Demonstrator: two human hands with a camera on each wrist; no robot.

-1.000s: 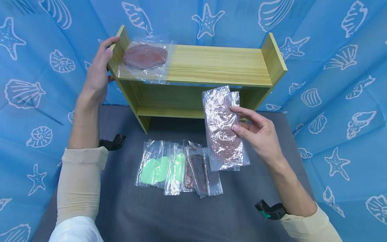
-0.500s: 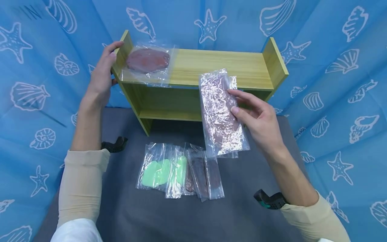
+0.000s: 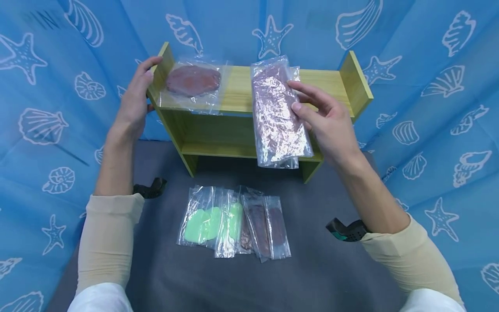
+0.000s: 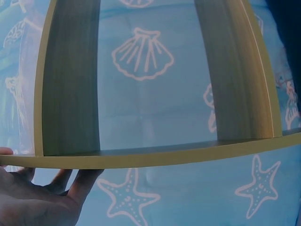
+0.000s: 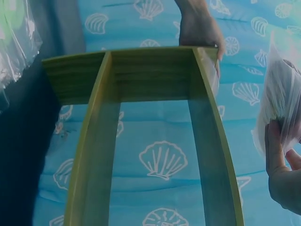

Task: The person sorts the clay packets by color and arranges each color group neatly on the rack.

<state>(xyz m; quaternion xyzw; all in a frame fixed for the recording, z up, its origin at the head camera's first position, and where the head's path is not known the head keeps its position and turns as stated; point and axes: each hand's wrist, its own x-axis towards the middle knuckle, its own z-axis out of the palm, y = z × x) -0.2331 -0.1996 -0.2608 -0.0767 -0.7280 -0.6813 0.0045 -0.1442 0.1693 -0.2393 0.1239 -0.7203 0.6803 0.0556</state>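
Observation:
My left hand (image 3: 134, 95) grips the left side panel of a light wooden shelf (image 3: 239, 84), thumb and fingers on either side of it. The left wrist view shows that hand (image 4: 42, 200) holding the panel's edge. Between thumb and fingers, my right hand (image 3: 327, 117) pinches a shiny clear plastic bag (image 3: 277, 117) with something flat and reddish-brown inside; another clear edge shows behind it. The bag hangs in front of the top board, overlapping it in the head view. On that board, at the left, lies a clear bag (image 3: 193, 81) with a flat reddish-brown oval.
On the dark grey table (image 3: 234, 286), before the shelf, lies an overlapping row of clear bags. Those at left hold pale green pieces (image 3: 202, 225); those at right hold dark brown ones (image 3: 277, 225). A blue curtain (image 3: 312, 26) with shells hangs close behind and beside the shelf.
My right hand has lifted the bag from in front of the lower shelf up to the height of the top board. My left hand keeps its grip on the side panel.

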